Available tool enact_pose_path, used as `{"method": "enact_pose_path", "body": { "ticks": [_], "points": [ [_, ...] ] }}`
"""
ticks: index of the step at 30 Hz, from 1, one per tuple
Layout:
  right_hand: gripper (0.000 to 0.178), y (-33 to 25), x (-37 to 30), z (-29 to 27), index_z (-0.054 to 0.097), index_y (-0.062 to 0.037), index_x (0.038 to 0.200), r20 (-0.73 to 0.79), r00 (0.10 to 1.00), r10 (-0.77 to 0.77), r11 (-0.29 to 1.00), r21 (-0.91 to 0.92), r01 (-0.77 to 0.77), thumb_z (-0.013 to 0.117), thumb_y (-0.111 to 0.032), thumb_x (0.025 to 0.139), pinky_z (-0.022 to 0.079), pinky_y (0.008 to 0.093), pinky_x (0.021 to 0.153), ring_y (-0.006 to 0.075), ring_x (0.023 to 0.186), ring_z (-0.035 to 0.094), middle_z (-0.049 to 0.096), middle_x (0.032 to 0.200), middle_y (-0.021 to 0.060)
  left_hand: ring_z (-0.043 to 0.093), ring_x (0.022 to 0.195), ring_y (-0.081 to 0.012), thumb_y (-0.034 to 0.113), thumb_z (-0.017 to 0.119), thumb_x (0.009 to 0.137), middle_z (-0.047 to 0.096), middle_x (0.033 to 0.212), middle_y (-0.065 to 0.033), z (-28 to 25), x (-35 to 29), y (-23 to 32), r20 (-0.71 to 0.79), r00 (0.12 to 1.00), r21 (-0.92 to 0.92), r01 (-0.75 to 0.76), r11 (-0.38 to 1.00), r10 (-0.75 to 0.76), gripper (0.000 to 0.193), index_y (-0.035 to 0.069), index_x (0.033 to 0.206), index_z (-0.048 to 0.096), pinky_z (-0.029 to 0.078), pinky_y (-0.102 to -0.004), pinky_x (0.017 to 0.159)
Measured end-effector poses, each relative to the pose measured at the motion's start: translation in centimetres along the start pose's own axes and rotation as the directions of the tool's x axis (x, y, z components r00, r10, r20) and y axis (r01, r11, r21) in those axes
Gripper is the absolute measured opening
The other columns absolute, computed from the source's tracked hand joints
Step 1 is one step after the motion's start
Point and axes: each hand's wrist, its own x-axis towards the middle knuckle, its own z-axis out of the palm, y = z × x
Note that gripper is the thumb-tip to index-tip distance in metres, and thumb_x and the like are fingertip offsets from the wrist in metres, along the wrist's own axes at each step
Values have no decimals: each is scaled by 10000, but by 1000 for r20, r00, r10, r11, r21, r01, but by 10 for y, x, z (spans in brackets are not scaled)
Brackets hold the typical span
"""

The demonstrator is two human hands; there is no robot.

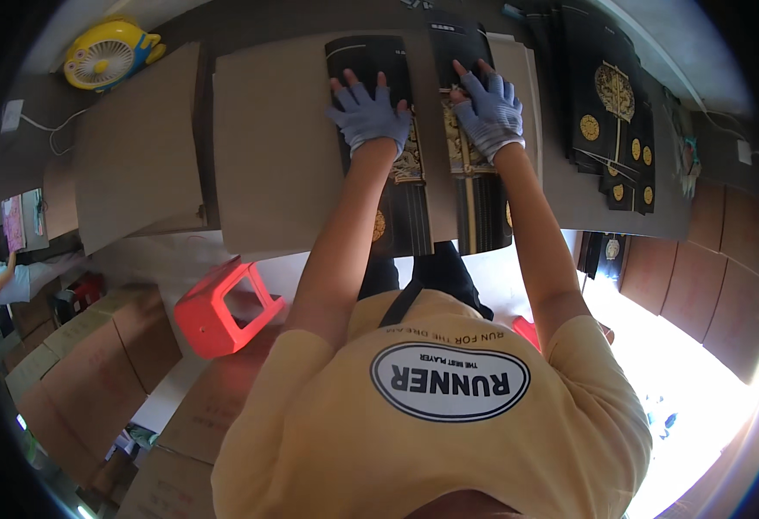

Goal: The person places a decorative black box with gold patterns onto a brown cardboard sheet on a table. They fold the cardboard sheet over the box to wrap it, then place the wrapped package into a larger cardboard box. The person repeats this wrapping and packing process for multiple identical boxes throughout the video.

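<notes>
Both my hands wear grey-blue gloves with bare fingertips. My left hand (369, 115) lies flat, fingers spread, on a long black printed panel (407, 218) with gold ornament. Beside it, my right hand (490, 112) rests with fingers stretched out on a second black-and-gold panel (485, 212). A strip of brown board shows between the two panels. Under them is a large grey-brown board (267, 138) on the table, and its near edge faces my body. The palms hide part of each panel's pattern.
Several black-and-gold printed pieces (609, 112) lie piled at the right. More brown board (141, 143) and a yellow fan (102, 56) are at the left. A red stool (211, 316) and cartons (85, 381) stand below; other cartons (691, 285) line the right. Another person (16, 277) is far left.
</notes>
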Motion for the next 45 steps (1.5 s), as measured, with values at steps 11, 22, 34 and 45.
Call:
{"method": "enact_pose_path", "body": {
  "ticks": [11,22,34,45],
  "points": [
    [557,-13,-17,94,409,-346,1435,-36,997,-72,958,-280,59,462,-520,908,72,770,1028,447,1435,144,256,1551,153,126,1441,-444,439,344,986,141,1591,-167,46,-3,11,-144,986,29,84,996,-79,492,336,1467,363,101,-646,1080],
    [592,-15,-16,88,425,-184,1432,-54,994,-98,935,-347,73,470,-455,907,124,701,1077,450,1405,220,300,1513,215,366,1309,-457,360,516,899,398,1461,-210,41,-8,3,-410,906,33,-100,994,105,441,232,1317,572,295,-575,1040],
    [555,-11,-21,91,497,-231,1392,-42,986,-161,974,-169,152,547,-422,873,112,722,1058,473,1390,229,316,1498,214,381,1292,-459,365,558,868,444,1426,-204,47,-3,4,-387,914,134,-72,988,119,425,234,1268,613,316,-584,1011],
    [528,-15,-21,83,479,-258,1392,-20,991,-136,975,-179,130,512,-424,891,156,719,1052,452,1362,284,350,1475,188,287,1369,-434,382,474,915,330,1507,-185,35,-12,8,-228,967,59,-101,993,112,488,216,1374,500,239,-622,1054]
  ]
}}
